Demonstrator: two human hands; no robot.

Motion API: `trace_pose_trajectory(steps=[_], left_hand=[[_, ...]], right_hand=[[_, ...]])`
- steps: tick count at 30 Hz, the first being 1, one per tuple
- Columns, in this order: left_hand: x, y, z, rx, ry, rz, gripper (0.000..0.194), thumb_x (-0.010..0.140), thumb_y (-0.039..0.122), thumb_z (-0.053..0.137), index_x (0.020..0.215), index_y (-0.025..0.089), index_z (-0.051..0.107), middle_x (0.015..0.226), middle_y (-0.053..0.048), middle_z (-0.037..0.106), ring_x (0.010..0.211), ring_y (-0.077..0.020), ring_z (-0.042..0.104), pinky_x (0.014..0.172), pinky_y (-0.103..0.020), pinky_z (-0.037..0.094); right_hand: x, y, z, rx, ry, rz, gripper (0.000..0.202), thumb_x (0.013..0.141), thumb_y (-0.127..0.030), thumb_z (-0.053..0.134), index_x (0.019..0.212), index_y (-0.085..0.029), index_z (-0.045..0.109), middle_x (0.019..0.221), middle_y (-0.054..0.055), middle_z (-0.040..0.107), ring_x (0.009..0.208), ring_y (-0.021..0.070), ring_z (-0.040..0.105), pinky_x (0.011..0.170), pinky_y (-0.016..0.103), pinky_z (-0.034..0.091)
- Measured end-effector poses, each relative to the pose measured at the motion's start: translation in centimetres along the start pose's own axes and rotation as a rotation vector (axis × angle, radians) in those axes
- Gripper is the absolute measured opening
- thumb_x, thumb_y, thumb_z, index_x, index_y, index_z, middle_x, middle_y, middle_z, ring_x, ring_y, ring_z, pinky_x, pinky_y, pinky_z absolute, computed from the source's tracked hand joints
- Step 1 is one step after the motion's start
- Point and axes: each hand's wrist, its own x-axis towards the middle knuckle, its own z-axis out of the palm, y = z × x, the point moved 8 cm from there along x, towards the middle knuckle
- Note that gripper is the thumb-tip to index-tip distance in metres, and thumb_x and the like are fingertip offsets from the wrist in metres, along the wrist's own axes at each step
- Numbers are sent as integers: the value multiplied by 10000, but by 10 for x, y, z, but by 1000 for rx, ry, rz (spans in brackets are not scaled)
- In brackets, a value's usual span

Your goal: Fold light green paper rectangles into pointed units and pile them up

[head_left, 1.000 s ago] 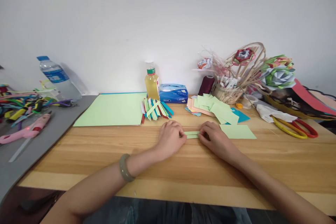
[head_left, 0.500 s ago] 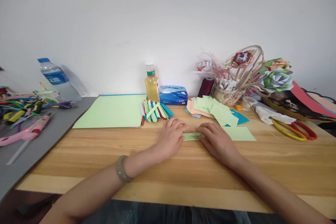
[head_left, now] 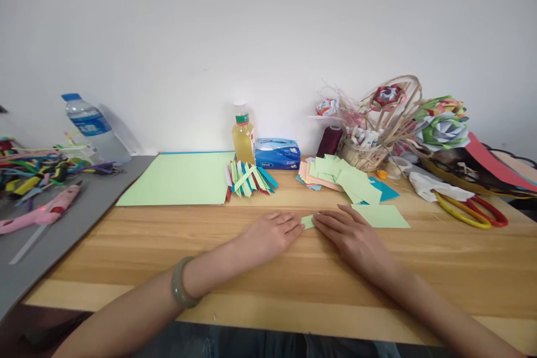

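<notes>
Head view: left hand (head_left: 273, 233) and right hand (head_left: 353, 235) lie flat, fingers unclenched, on the green paper strip (head_left: 307, 222).

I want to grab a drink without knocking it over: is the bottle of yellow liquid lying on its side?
No, the yellow bottle stands upright beside the blue tissue pack.

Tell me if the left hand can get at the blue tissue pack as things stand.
Probably yes: from the left hand, at the small green paper, bare wood leads up to the right part of the tissue pack; the paper strips lie only before its left part.
</notes>
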Motion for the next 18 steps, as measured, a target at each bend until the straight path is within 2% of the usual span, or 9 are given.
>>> trace_pose_trajectory(steps=[4,7,9,12,15,18], left_hand=[[-6,3,-4,36,-2,22,324,911,142,451,1231,114,490,1280,-81,537,1171,-181,501,1001,-301,344],[-7,4,-1,56,7,6,330,913,149,442,1238,111,484,1286,-88,531,1194,-194,481,1016,-324,327],[-6,5,1,68,20,-7,333,912,153,440,1239,102,482,1290,-99,526,1205,-199,471,1031,-337,308],[-5,8,5,83,27,-7,325,909,153,439,1221,83,496,1288,-122,522,1214,-199,465,1047,-350,284],[-5,8,8,91,31,-28,315,901,144,449,1200,69,513,1278,-134,528,1220,-201,460,1056,-359,270],[-5,5,7,63,38,-39,313,913,155,441,1212,91,507,1287,-108,527,1211,-197,465,1052,-365,274]], right_hand=[[-13,7,3,-13,-58,54,462,856,-52,345,1257,-202,516,1262,41,574,1221,223,456,1042,514,267],[-15,3,5,12,-107,97,439,910,-253,389,1341,-175,416,1347,81,482,1279,259,381,1046,565,240],[-12,-6,6,50,-125,106,560,907,-397,407,1396,-142,315,1398,122,402,1307,279,330,1052,583,219],[-4,-27,10,143,-184,56,681,893,-487,398,1432,-115,212,1440,148,310,1331,271,280,1071,541,228],[1,-35,15,194,-250,29,709,891,-521,373,1430,-88,211,1457,155,262,1343,259,254,1084,495,240],[-1,-24,17,168,-275,55,640,911,-491,349,1421,-117,254,1455,136,279,1343,251,255,1092,502,218]])
